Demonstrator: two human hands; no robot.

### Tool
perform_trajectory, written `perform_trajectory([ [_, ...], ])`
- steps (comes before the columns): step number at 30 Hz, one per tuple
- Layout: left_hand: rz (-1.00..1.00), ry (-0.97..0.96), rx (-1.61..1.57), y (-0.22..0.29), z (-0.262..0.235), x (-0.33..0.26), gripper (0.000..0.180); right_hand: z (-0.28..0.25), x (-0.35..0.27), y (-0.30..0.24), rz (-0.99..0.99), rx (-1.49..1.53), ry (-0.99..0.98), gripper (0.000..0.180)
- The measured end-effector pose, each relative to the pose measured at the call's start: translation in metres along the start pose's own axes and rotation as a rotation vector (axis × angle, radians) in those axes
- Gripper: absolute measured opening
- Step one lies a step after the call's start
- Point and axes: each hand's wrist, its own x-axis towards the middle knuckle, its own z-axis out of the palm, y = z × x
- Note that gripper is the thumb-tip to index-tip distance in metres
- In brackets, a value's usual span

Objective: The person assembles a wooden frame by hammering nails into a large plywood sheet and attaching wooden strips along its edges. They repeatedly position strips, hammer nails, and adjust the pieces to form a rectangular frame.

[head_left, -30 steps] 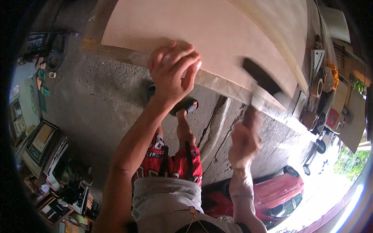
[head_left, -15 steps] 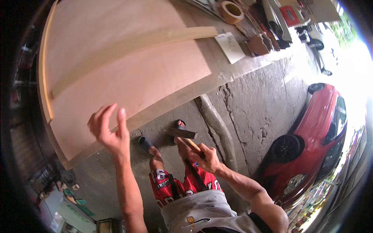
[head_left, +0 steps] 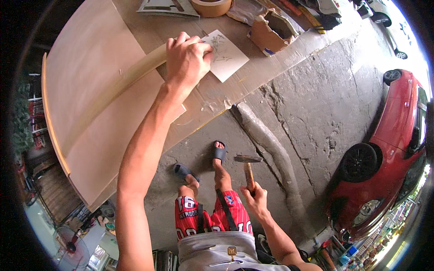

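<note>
My left hand [head_left: 187, 61] reaches over the workbench, its fingers curled round the near end of a long pale wooden strip [head_left: 122, 90]. The hand hides that end of the strip. Right beside its fingertips lies a white sheet [head_left: 228, 61] bearing several small thin dark pieces [head_left: 221, 43], perhaps nails. Low in front of my legs, my right hand [head_left: 255, 198] is closed on the wooden handle of a hammer [head_left: 248, 167], its dark head pointing up and away from me. The strip lies across a broad pale board [head_left: 90, 58] with a wooden edging [head_left: 56, 122] along its left side.
At the back of the bench [head_left: 212, 97] are a tape roll [head_left: 210, 7], a torn cardboard box [head_left: 273, 34] and a metal square tool [head_left: 167, 7]. A red car [head_left: 398, 122] is parked at right. A raised ridge [head_left: 266, 135] crosses the concrete floor. A fan [head_left: 72, 248] stands lower left.
My left hand has moved from above the board's near edge rightward and away to the strip's end, and closed. The hammer has shifted right and now points more upright. My view has turned.
</note>
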Motion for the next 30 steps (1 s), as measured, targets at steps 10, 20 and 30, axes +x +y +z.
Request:
perform_trajectory([
  [10, 0.081, -0.092, 0.012, -0.005, 0.003, 0.014, 0.009, -0.026, 0.026, 0.004, 0.128, 0.010, 0.036, 0.022],
  [20, 0.062, -0.070, -0.029, -0.008, -0.002, 0.020, 0.015, -0.032, 0.043, 0.004, 0.211, 0.010, 0.011, 0.021],
  [30, 0.221, -0.138, 0.037, 0.006, 0.001, 0.028, 0.004, -0.041, 0.054, 0.001, 0.134, 0.004, 0.024, 0.022],
])
